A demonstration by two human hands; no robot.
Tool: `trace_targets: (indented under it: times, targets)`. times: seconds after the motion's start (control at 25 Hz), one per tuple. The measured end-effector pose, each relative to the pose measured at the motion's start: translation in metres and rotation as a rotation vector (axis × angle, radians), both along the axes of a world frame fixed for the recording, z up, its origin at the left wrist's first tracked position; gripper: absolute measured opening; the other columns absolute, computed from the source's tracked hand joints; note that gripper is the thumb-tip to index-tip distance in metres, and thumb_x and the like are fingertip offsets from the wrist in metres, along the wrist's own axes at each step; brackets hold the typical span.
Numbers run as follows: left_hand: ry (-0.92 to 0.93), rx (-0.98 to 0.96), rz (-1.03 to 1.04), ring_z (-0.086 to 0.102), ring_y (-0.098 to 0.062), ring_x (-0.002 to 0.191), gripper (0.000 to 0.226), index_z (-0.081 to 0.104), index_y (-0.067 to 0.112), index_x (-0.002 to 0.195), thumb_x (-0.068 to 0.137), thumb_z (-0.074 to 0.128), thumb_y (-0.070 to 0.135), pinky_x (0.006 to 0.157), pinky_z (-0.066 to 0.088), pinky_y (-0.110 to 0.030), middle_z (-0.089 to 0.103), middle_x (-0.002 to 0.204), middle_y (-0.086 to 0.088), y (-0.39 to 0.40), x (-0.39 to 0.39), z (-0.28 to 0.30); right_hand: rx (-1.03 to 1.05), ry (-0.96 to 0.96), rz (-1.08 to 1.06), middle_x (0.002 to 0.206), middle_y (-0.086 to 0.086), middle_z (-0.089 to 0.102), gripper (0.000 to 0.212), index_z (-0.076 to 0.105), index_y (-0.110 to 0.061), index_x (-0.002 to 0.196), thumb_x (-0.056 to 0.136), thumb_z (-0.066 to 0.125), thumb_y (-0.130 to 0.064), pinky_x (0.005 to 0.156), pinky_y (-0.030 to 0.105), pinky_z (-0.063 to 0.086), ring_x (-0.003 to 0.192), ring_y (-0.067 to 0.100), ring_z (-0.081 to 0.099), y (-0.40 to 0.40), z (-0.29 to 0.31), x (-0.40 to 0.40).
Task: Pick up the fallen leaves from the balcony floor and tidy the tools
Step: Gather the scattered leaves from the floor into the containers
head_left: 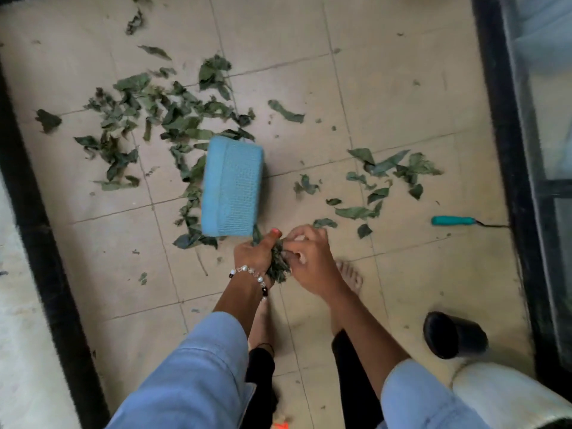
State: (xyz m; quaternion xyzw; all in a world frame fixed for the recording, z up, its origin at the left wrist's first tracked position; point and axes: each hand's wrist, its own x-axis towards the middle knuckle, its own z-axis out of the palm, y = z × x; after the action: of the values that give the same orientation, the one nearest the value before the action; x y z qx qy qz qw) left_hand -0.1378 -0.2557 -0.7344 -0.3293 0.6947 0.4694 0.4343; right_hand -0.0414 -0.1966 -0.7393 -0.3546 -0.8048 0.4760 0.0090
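Dry green leaves lie scattered over the beige tiled balcony floor, with a smaller patch to the right. A blue woven basket lies tipped on its side among them. Just below the basket, my left hand, with a beaded bracelet on its wrist, grips a bunch of leaves. My right hand pinches the same bunch from the right. A teal-handled tool lies on the floor at the right, its dark metal end pointing at the door frame.
A black door frame with glass runs down the right side, and a black border strip down the left. A black pot lies on its side at lower right beside a white object. My bare feet stand under my hands.
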Motion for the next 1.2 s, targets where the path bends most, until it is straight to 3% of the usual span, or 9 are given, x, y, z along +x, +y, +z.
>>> trace_targets:
  times: [0.12, 0.2, 0.44, 0.64, 0.76, 0.88, 1.04, 1.12, 1.2]
  targets:
    - [-0.073, 0.036, 0.067, 0.056, -0.021, 0.045, 0.020, 0.058, -0.002, 0.070, 0.085, 0.069, 0.003, 0.051, 0.054, -0.031, 0.059, 0.057, -0.013, 0.027, 0.035, -0.015, -0.352, -0.133, -0.438, 0.081, -0.007, 0.067, 0.007, 0.075, -0.020, 0.085, 0.080, 0.073, -0.015, 0.079, 0.022, 0.043, 0.084, 0.016, 0.059, 0.051, -0.033, 0.052]
    - [-0.103, 0.060, 0.087, 0.047, -0.017, 0.036, 0.018, 0.059, -0.003, 0.074, 0.090, 0.063, 0.003, 0.040, 0.044, -0.023, 0.054, 0.053, -0.010, 0.042, 0.053, -0.037, -0.244, -0.319, -0.594, 0.084, 0.008, 0.072, 0.007, 0.074, -0.010, 0.087, 0.081, 0.071, -0.011, 0.078, 0.028, 0.046, 0.084, 0.024, 0.066, 0.082, -0.077, 0.089]
    - [-0.063, -0.025, 0.010, 0.039, -0.011, 0.035, 0.029, 0.065, 0.001, 0.078, 0.093, 0.062, 0.026, 0.037, 0.035, -0.018, 0.045, 0.051, -0.002, 0.054, 0.083, -0.141, 0.146, -0.638, -0.143, 0.113, 0.027, 0.056, 0.040, 0.056, 0.004, 0.117, 0.080, 0.068, -0.005, 0.084, 0.039, 0.047, 0.103, 0.041, 0.055, 0.121, -0.200, 0.147]
    - [-0.070, -0.108, 0.043, 0.037, -0.009, 0.032, 0.043, 0.062, 0.006, 0.072, 0.089, 0.062, 0.045, 0.036, 0.033, -0.016, 0.043, 0.040, 0.003, 0.043, 0.088, -0.179, 0.400, -0.412, 0.078, 0.068, 0.018, 0.060, 0.025, 0.065, 0.002, 0.066, 0.052, 0.086, 0.005, 0.050, 0.024, 0.049, 0.059, 0.031, 0.061, 0.104, -0.234, 0.150]
    - [-0.069, -0.129, 0.042, 0.038, -0.011, 0.034, 0.046, 0.064, 0.006, 0.071, 0.087, 0.063, 0.049, 0.038, 0.034, -0.018, 0.046, 0.042, 0.001, 0.043, 0.085, -0.181, 0.294, -0.160, 0.071, 0.089, 0.019, 0.061, 0.011, 0.068, 0.002, 0.073, 0.068, 0.078, 0.000, 0.066, 0.031, 0.053, 0.083, 0.032, 0.061, 0.093, -0.232, 0.118]
    - [-0.061, -0.139, 0.037, 0.041, -0.013, 0.037, 0.045, 0.066, 0.005, 0.071, 0.087, 0.065, 0.048, 0.039, 0.036, -0.019, 0.049, 0.048, -0.002, 0.041, 0.081, -0.181, 0.368, -0.219, 0.415, 0.133, 0.017, 0.053, 0.013, 0.071, -0.005, 0.082, 0.071, 0.076, -0.002, 0.079, 0.044, 0.054, 0.120, 0.039, 0.049, 0.077, -0.233, 0.088]
    - [-0.069, -0.133, 0.053, 0.040, -0.013, 0.036, 0.044, 0.066, 0.004, 0.072, 0.087, 0.065, 0.046, 0.040, 0.037, -0.020, 0.048, 0.046, -0.002, 0.037, 0.072, -0.177, 0.574, -0.175, 0.753, 0.101, 0.013, 0.068, 0.016, 0.071, -0.004, 0.074, 0.060, 0.076, 0.005, 0.058, 0.029, 0.055, 0.092, 0.031, 0.062, 0.078, -0.251, 0.084]
    - [-0.058, -0.127, 0.053, 0.041, -0.013, 0.038, 0.044, 0.066, 0.003, 0.073, 0.088, 0.065, 0.045, 0.041, 0.038, -0.021, 0.048, 0.048, -0.003, 0.035, 0.068, -0.165, 0.372, -0.288, 0.689, 0.091, 0.008, 0.068, 0.016, 0.073, -0.004, 0.086, 0.072, 0.073, 0.003, 0.066, 0.030, 0.054, 0.089, 0.023, 0.060, 0.085, -0.240, 0.081]
    - [-0.053, -0.114, 0.079, 0.042, -0.013, 0.038, 0.043, 0.065, 0.003, 0.074, 0.089, 0.064, 0.043, 0.041, 0.039, -0.021, 0.049, 0.050, -0.004, 0.039, 0.065, -0.142, -0.110, -0.299, 0.184, 0.087, 0.007, 0.070, 0.013, 0.074, -0.003, 0.089, 0.077, 0.073, 0.000, 0.073, 0.029, 0.054, 0.081, 0.017, 0.063, 0.095, -0.204, 0.072]
